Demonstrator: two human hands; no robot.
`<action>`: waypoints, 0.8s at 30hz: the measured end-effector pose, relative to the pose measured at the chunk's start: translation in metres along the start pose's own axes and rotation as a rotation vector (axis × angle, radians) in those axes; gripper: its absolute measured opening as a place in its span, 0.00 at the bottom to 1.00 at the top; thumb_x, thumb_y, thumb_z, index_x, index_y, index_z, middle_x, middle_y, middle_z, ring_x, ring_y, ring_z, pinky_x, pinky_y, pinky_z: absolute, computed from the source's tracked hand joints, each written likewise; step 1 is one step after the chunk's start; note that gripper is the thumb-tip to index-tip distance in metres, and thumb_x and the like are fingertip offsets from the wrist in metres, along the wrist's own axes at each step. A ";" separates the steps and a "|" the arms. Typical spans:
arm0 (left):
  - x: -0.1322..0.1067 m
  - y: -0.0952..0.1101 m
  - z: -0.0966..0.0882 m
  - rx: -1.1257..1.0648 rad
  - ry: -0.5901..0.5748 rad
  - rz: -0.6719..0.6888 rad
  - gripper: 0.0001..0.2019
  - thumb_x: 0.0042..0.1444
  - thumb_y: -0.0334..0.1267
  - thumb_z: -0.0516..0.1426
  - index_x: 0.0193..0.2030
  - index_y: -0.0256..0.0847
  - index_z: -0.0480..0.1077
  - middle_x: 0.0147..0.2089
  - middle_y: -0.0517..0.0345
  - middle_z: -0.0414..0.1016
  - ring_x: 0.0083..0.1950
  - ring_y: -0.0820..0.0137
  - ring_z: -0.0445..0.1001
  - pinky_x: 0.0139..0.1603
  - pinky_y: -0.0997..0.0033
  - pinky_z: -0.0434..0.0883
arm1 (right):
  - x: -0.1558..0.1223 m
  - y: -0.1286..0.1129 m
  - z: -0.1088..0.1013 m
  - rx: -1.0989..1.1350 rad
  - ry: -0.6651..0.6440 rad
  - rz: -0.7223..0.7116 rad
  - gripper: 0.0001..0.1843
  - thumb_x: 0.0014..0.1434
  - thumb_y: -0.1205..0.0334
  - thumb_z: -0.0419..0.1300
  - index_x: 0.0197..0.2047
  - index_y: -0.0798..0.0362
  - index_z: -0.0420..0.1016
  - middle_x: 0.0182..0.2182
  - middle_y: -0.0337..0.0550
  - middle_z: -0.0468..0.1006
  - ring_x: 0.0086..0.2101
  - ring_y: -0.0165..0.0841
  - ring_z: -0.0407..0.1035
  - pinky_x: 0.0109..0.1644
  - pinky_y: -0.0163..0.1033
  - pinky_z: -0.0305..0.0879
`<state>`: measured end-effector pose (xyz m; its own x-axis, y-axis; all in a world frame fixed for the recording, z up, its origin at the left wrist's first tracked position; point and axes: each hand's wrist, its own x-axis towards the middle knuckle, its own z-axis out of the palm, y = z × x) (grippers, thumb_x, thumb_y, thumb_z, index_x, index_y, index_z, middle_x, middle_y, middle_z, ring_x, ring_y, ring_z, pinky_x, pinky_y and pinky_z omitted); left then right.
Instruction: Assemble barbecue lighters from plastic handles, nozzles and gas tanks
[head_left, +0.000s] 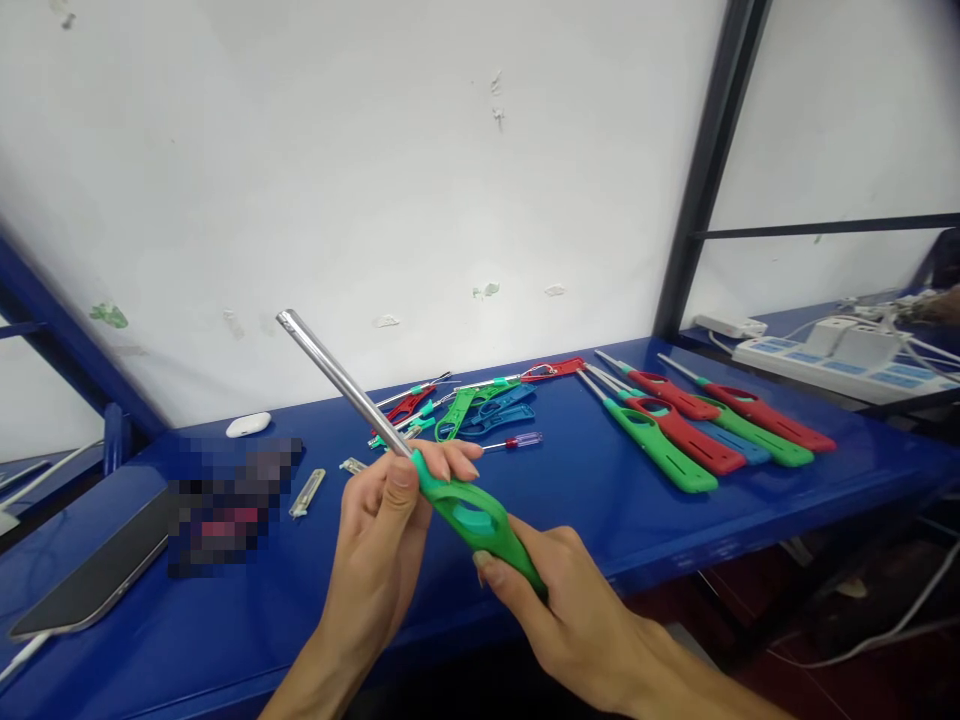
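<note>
A green long-nosed gas lighter with a teal trigger is held tilted above the table's front edge, its metal tube pointing up and to the left. My left hand pinches the tube's base between thumb and fingers, by the teal collar. Around the lower handle my right hand is closed, thumb on the near side. Behind my hands lie opened lighter shells and loose parts in green, blue and red. A screwdriver with a clear purple-red handle rests close by.
On the right, several whole lighters lie side by side on the blue table. To the left are a phone, a white earbud case and a small clear part. A power strip sits far right.
</note>
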<state>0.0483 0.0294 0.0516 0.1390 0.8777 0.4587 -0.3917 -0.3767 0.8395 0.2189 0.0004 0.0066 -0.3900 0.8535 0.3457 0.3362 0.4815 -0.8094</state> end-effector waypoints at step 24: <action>0.011 0.035 -0.037 0.520 -0.140 -0.180 0.18 0.69 0.53 0.58 0.52 0.45 0.82 0.56 0.50 0.81 0.61 0.52 0.75 0.63 0.58 0.68 | -0.001 0.000 -0.021 0.527 -0.046 0.179 0.27 0.74 0.37 0.48 0.44 0.51 0.73 0.30 0.34 0.64 0.27 0.27 0.56 0.30 0.33 0.56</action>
<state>0.0028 0.0368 0.0758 0.2954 0.9073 0.2993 0.1444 -0.3520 0.9248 0.2372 0.0035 0.0157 -0.4075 0.8974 0.1694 -0.0686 0.1549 -0.9855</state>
